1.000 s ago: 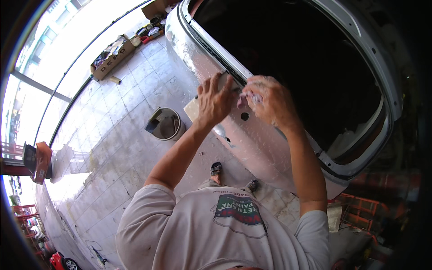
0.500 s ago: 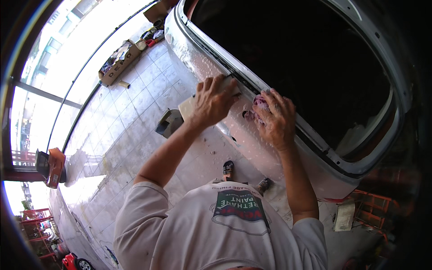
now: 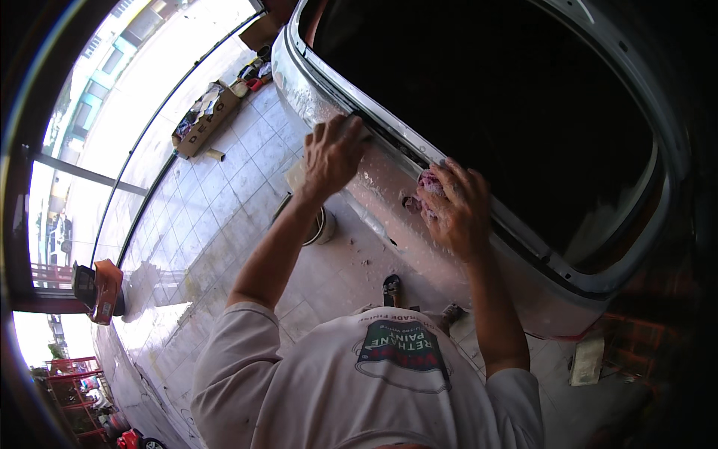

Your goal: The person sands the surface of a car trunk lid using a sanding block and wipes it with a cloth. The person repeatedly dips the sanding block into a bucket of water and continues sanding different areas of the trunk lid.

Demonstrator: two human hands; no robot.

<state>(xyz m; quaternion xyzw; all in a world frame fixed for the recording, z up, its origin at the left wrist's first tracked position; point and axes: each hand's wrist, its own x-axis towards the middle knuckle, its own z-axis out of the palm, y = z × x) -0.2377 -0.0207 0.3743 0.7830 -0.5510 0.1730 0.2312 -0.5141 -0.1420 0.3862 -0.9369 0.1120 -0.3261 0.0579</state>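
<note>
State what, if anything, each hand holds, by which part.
Left hand: pale flat block, across its middle; underside hidden. Right hand: bunched pink cloth, its right side under the fingers.

From here I can see a long cardboard box point(image 3: 207, 134); a short tan tube point(image 3: 215, 155) lies just beside it, an orange-and-black piece point(image 3: 108, 290) well apart, a red rack point(image 3: 75, 375) farther from it.

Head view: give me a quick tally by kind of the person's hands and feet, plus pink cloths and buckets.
Hands: 2 (left hand, right hand)
Feet: 2 (left foot, right foot)
Pink cloth: 1
Bucket, partly hidden: 1
Total: 6
</note>
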